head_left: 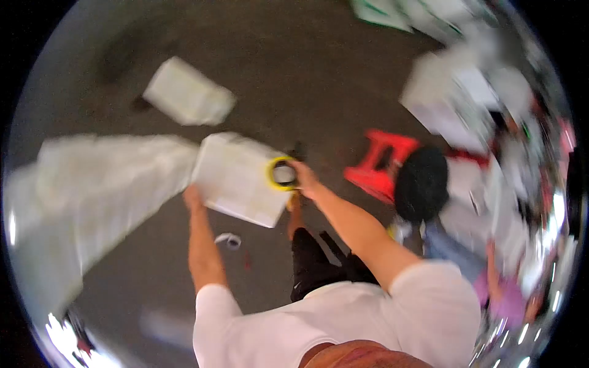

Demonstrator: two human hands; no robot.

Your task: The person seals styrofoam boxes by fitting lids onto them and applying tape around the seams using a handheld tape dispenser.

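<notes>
A white box (pixel 236 178) is in front of me, slightly tilted, between my two hands. At its left edge, my left hand (pixel 192 196) is closed on the box's side. My right hand (pixel 305 179) is wrapped round a roll of yellow tape (pixel 272 174) with a dark inner ring, at the box's right edge. Motion blur hides the exact finger positions.
White packages (pixel 116 172) form a long row at left. Another white package (pixel 187 92) lies on the floor beyond. A red stool (pixel 383 162), a black round object (pixel 421 184), piled white bags (pixel 451 92) and a person in purple (pixel 506 300) are at right. A small white roll (pixel 232 241) lies below.
</notes>
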